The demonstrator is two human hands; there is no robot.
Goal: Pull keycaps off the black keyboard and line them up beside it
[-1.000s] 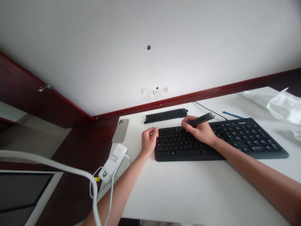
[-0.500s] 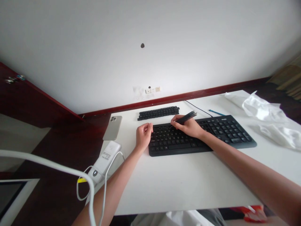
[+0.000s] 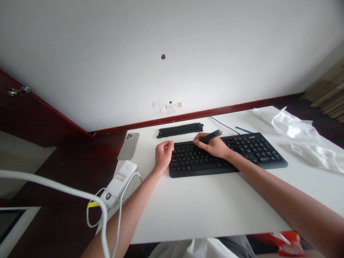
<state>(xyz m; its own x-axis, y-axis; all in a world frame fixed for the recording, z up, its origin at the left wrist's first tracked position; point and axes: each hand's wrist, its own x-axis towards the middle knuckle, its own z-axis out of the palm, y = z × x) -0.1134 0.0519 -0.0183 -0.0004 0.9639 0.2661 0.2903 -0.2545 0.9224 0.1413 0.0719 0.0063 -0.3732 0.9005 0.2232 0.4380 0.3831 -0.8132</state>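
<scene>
A black keyboard [image 3: 204,166] lies on the white table, angled slightly. My right hand [image 3: 215,145] rests over its upper middle, fingers closed round a slim black tool [image 3: 212,135]. The tool's splayed end points up and right; its lower end is hidden by my fingers near the top key rows, so I cannot tell its exact kind. At the keyboard's left edge, my left hand [image 3: 163,154] is closed with thumb and fingertips together. Whether anything is between them is hidden. Behind the keyboard, several rows of loose black keycaps [image 3: 180,130] lie side by side.
A phone [image 3: 128,146] lies face down at the table's left, near a white power bank [image 3: 122,179] with a white cable [image 3: 120,204]. A blue stick [image 3: 243,129] lies behind the keyboard. White plastic wrapping [image 3: 292,123] covers the right side. Wall sockets [image 3: 174,105] are beyond.
The view has shifted slightly, so the table things sit a little differently in the picture. Both hands keep nearly the same places on the keyboard, and the tool stays in my right hand.
</scene>
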